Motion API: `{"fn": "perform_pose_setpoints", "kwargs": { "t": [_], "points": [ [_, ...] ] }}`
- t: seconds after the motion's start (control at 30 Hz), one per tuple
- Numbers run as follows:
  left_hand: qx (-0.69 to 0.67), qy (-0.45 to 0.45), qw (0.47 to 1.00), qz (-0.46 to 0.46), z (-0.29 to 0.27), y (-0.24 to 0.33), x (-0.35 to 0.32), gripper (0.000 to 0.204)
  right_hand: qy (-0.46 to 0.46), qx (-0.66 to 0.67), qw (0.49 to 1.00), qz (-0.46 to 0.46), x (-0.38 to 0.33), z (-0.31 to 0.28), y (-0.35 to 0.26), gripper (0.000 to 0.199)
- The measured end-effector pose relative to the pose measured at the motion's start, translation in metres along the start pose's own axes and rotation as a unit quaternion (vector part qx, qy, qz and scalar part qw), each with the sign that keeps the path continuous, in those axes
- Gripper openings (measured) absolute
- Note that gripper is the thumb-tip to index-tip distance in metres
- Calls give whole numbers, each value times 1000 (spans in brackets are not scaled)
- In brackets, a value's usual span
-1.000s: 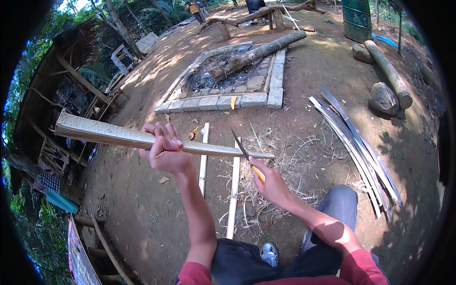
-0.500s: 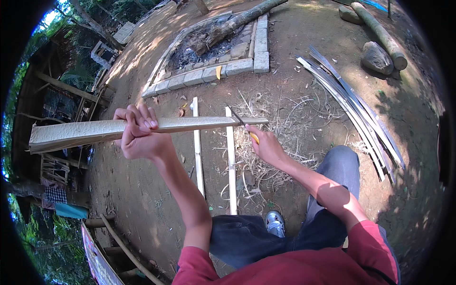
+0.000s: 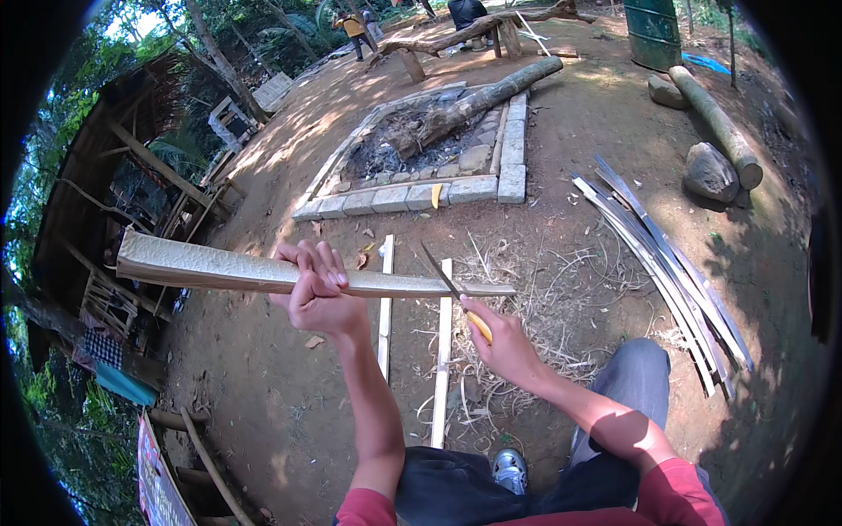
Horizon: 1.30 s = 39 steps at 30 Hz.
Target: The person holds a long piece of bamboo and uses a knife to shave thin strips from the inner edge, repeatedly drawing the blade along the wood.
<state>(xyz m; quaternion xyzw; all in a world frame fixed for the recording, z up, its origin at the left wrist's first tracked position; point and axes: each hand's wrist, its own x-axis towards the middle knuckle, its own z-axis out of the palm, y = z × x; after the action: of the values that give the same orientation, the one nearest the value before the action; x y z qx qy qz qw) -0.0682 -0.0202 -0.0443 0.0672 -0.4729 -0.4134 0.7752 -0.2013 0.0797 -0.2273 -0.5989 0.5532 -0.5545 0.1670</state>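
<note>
My left hand point(image 3: 317, 289) is wrapped round the middle of a long pale wooden plank point(image 3: 206, 266), held crosswise in front of me. The plank is broad at its left end and tapers to a thin tip on the right. In my right hand point(image 3: 510, 349) is a knife point(image 3: 478, 326) with a yellow handle and a narrow dark blade. Its blade crosses the plank near the thin end, pointing up and away to the left. Curled wood shavings point(image 3: 548, 307) lie on the ground beyond and below my right hand.
Two pale strips point(image 3: 442, 368) lie on the dirt below the plank. A bundle of long slats point(image 3: 662, 263) rests at the right, near a rock point(image 3: 710, 173) and log point(image 3: 724, 131). Ahead is a brick-edged fire pit point(image 3: 390, 200). People point(image 3: 353, 33) are in the far background.
The view has tilted up, showing more of the far ground, so everything sits lower in the picture. Both hands keep their holds, and the blade still crosses the plank near its thin end.
</note>
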Motion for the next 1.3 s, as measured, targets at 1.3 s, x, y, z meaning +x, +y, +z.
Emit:
{"fn": "perform_pose_setpoints", "kwargs": {
  "t": [1.3],
  "points": [
    [0,-24,1000,-19,-11,-5,3,5,-88,-59,987,120,-9,-2,40,39]
  ]
}}
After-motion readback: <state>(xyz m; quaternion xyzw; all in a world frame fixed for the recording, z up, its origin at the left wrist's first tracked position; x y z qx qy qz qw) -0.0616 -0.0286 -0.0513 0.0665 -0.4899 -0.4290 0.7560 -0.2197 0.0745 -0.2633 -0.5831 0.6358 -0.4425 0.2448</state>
